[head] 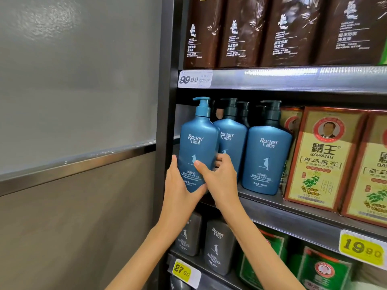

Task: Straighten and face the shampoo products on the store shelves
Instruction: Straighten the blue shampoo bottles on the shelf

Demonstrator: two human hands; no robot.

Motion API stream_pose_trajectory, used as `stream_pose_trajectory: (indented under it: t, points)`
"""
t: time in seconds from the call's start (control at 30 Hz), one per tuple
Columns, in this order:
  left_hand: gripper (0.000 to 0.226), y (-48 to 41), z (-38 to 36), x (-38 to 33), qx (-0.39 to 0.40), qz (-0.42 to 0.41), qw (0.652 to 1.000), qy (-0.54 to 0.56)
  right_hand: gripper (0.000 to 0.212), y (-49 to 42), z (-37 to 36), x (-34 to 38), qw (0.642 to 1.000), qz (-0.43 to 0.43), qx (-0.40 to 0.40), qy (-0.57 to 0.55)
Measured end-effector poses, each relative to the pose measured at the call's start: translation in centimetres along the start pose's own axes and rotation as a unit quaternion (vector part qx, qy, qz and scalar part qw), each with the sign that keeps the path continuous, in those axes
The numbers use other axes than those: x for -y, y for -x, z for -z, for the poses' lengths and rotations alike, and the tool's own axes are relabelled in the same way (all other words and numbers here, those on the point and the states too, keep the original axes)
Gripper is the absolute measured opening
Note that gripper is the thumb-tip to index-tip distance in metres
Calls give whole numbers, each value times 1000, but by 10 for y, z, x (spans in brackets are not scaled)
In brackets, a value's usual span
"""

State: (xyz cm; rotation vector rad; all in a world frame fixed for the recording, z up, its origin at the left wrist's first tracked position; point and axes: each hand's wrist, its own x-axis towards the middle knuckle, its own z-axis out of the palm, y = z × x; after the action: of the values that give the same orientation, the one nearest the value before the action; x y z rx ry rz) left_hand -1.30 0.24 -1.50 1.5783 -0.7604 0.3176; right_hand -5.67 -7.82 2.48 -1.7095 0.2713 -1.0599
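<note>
A blue Raclen shampoo pump bottle [198,141] stands at the left end of the middle shelf [293,214], label facing me, slightly tilted. My left hand [178,185] cups its lower left side and base. My right hand [219,176] grips its lower right edge, thumb across the label and fingers curled behind. Two more blue Raclen bottles [268,155] stand to the right, with others half hidden behind them.
Yellow and red Bawang boxes [318,162] fill the shelf's right part. Brown shampoo packs [247,32] line the upper shelf. Grey Raclen bottles [217,245] and green boxes [326,268] sit below. A dark upright post [167,122] and a grey wall are on the left.
</note>
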Motion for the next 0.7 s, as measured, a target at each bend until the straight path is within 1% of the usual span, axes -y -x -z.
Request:
stream_pose_trajectory:
  t: [0.07, 0.2, 0.3, 0.43, 0.53, 0.6, 0.7]
  points:
    - [102, -1, -2, -1, 7, 8, 1000, 4, 38, -2, 2, 0, 1000, 1, -2, -9]
    - [102, -6, -6, -5, 14, 5, 1000, -3, 38, -4, 4, 0, 1000, -5, 6, -11]
    - [99, -6, -7, -7, 12, -8, 999, -30, 37, -3, 2, 0, 1000, -7, 6, -13]
    - [99, -7, -5, -5, 16, 12, 1000, -11, 37, -1, 3, 2, 999, 21, 17, 26]
    - [98, -10, -4, -5, 27, 28, 999, 25, 29, -2, 5, 3, 996, 47, 32, 70]
    - [102, -12, -1, -3, 35, 18, 999, 13, 23, -1, 8, 1, 992, 64, 35, 105]
    - [100, -15, 4, 1, 41, -8, 999, -27, 16, -1, 11, -1, 987, 72, 30, 138]
